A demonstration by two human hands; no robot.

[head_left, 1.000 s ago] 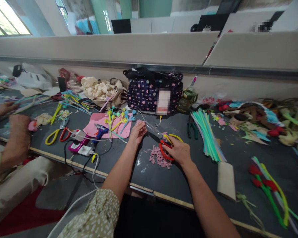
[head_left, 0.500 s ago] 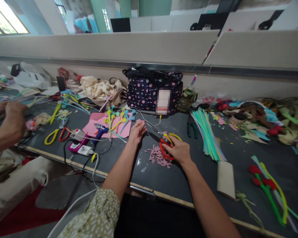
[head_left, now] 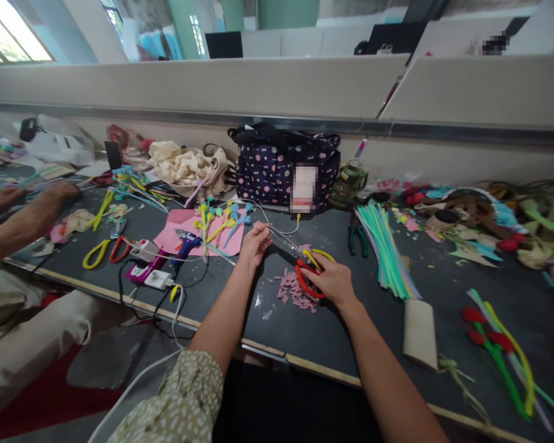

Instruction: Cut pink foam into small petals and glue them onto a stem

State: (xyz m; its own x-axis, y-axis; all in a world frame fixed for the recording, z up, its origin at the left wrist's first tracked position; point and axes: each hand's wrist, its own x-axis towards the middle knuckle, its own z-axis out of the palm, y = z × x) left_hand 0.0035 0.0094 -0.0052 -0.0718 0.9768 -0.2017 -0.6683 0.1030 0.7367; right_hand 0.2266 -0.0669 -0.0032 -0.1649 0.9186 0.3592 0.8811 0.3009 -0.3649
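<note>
My right hand (head_left: pixel 335 280) grips a pair of scissors (head_left: pixel 310 286) with one red and one yellow handle loop. Their blades point up and left, towards my left hand (head_left: pixel 257 243). The fingers of that hand are pinched together near the blade tips; whatever they hold is too small to make out. Under the scissors lies a loose heap of small pink cut pieces (head_left: pixel 292 289) on the dark table (head_left: pixel 277 335). Left of my left hand, a pink sheet (head_left: pixel 168 223) carries several yellow and blue pipe-cleaner-like stems (head_left: pixel 207 224).
A blue glue gun (head_left: pixel 188 245), a power strip (head_left: pixel 145 269) with cables and another pair of scissors (head_left: pixel 96 252) lie left. A dotted bag (head_left: pixel 268 169) stands behind. Rightward are pliers (head_left: pixel 357 240), green stems (head_left: pixel 383 252) and red flowers (head_left: pixel 489 338). A co-worker's hand (head_left: pixel 60 194) is far left.
My hands stay almost in place, the scissors shifting very slightly. The co-worker's hands at far left have moved apart, one reaching forward and right over the table.
</note>
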